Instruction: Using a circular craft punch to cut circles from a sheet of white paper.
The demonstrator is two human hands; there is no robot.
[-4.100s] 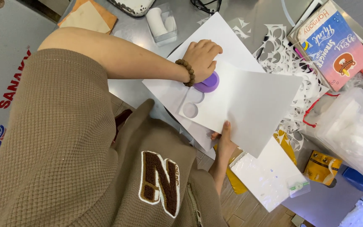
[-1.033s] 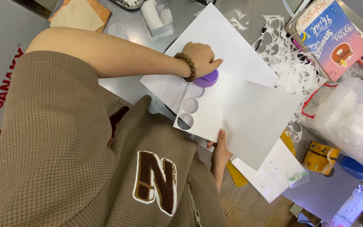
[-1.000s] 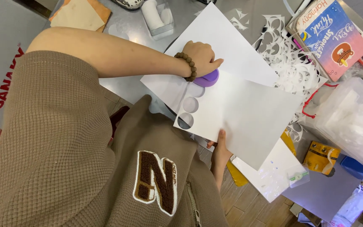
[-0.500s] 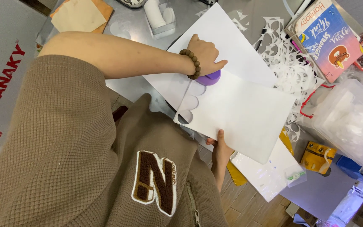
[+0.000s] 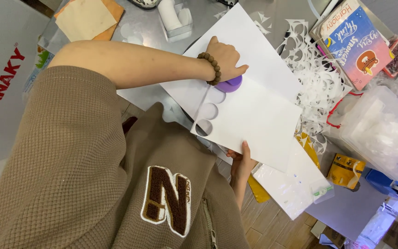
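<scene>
Pressing purple punch (image 5: 230, 84), white sheet (image 5: 254, 120) running diagonally, down-right

Grey table (image 5: 148, 27), wood plank floor (image 5: 272, 221), even light.

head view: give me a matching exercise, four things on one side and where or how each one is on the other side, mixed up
Things:
1. purple punch
2. white sheet
3. bead bracelet
4. blue book

Places or states:
a. worn round the left wrist
b. lying at the top right of the view
c. pressed under the left hand
d. round holes along one edge, right hand holding its near edge

Pairs: 1-c; 2-d; 3-a; 4-b
</scene>
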